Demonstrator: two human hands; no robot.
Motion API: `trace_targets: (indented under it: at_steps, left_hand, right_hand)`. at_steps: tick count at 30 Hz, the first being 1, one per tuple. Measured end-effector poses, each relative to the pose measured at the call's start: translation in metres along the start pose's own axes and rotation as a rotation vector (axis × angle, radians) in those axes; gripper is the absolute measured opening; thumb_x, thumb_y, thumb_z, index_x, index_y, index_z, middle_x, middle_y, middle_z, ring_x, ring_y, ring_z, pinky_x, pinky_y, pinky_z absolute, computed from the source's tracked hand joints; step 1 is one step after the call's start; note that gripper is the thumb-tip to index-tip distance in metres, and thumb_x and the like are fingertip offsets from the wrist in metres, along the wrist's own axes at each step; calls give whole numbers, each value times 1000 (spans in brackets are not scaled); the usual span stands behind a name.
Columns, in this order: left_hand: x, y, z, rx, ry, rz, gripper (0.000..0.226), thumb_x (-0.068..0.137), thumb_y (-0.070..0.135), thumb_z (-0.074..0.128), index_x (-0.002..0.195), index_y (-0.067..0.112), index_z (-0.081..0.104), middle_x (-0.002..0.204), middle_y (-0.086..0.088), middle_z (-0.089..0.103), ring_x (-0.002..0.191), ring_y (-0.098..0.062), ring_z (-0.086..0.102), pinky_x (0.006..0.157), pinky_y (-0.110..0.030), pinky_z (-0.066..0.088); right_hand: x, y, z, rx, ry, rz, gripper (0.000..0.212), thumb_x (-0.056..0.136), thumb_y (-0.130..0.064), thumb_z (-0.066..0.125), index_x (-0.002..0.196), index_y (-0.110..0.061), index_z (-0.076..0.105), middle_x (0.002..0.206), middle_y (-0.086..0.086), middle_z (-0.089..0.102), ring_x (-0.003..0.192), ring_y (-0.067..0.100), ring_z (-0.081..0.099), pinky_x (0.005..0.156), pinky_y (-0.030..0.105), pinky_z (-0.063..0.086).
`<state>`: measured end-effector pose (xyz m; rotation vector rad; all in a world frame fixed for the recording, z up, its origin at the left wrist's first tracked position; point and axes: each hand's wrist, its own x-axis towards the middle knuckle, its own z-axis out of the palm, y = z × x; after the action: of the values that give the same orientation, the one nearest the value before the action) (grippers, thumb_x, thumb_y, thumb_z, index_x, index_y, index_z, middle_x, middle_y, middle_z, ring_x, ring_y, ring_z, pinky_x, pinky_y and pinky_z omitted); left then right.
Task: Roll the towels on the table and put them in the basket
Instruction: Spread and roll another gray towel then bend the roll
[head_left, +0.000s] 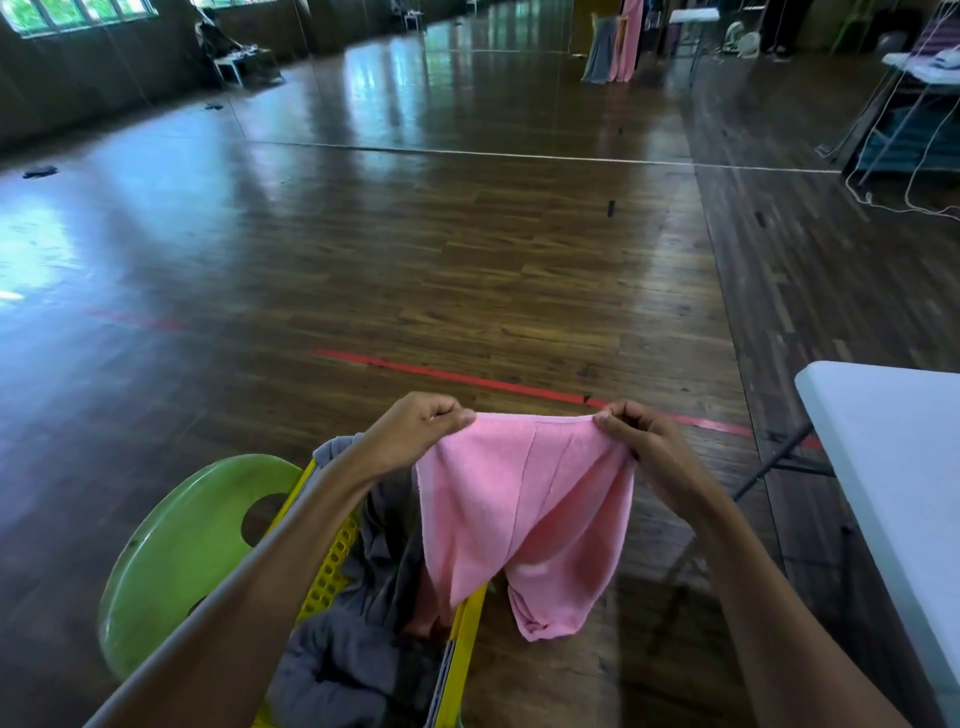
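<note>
You stand in a large hall with a dark, glossy wooden floor (467, 234), daylight coming off it from windows (78, 13) high at the far left. A red tape line (467, 382) runs across the boards just beyond your hands.

Both forearms reach forward and converge, held at about the same height above the floor. Your left grip (415, 426) is curled knuckles-up, thumb and fingers pinching the top left corner of the pink towel (519, 493). Your right grip (644, 441) mirrors it and pinches the top right corner. The towel's upper edge is pulled nearly straight between them. The rest hangs free in soft vertical folds and narrows to a bunched tail at the bottom. The towel is in the air, not on the tabletop and not in the basket. Its lower left part hangs across the basket's near right rim, and whether it touches there cannot be told.

Under your left forearm a green plastic chair (182, 545) carries the yellow perforated basket (332, 566). In the basket lie crumpled grey towels (332, 660), loose rather than rolled, with one draped over the far rim.

At the far right the white tabletop (893, 467) comes into view, well apart from the basket.
</note>
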<state>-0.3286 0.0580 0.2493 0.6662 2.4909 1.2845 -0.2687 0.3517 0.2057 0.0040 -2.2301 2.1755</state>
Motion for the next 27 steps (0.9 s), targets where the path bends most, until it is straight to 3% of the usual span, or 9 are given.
trace_targets:
  at_steps: [2,6,9,13,16,18,21,23,27]
  left_hand:
    - [6,16,2,-35,-6,56,55,84,55,55,69,2,52,65,4,42,64,-8,40,61,-25,33]
    - [21,50,11,-27,-76,143,35,94,31,59,67,8,57,65,9,48,64,-4,45,64,-26,37]
    - [30,61,12,-8,-112,123,33,95,30,58,68,13,60,64,11,54,62,-4,50,63,-27,40]
    - [34,61,5,-15,-121,93,33,93,34,60,78,5,65,71,3,59,67,-7,53,67,-29,42]
    - [30,48,3,-84,-117,-26,22,87,27,70,82,6,68,72,2,63,64,-9,57,60,-28,44]
    - [25,41,4,-195,-119,-77,16,85,17,73,83,2,67,67,2,61,59,-8,54,54,-23,42]
    - [21,34,14,-364,-4,-88,4,86,9,70,83,11,69,68,9,64,65,-3,59,62,-20,49]
    - [21,31,24,-461,94,-87,7,87,9,68,86,15,72,72,8,67,69,-4,60,66,-23,51]
    - [24,41,34,-555,256,-34,6,88,10,68,86,11,74,70,6,68,62,-3,58,59,-19,46]
  right_hand:
    - [1,-1,7,-94,-32,9,13,91,-15,64,84,-5,61,73,-3,55,68,4,47,60,15,36]
    - [7,-9,36,-108,-213,-20,13,89,-22,68,91,-10,63,83,-1,63,80,7,56,73,20,45]
    - [12,-23,52,-47,-268,-29,33,85,-37,69,103,-9,66,97,12,66,92,18,59,83,32,46]
    - [16,-30,56,72,-246,-11,21,86,-28,69,91,-8,63,85,10,56,80,20,51,73,34,40]
    - [18,-31,52,108,-136,-7,14,87,-28,67,80,-19,59,70,3,45,62,12,40,53,24,30]
    - [17,-31,46,79,-69,-37,16,92,-22,63,78,-21,55,65,-6,42,58,5,36,48,19,29]
    - [13,-28,39,73,-14,-47,19,96,-18,58,78,-23,53,67,-9,42,60,4,35,48,19,28]
    - [10,-26,34,100,13,-46,20,96,-17,57,77,-24,54,69,-9,43,62,4,35,51,19,28]
    - [4,-25,32,37,-47,-24,13,92,-21,64,81,-19,59,72,0,48,67,11,42,60,24,33]
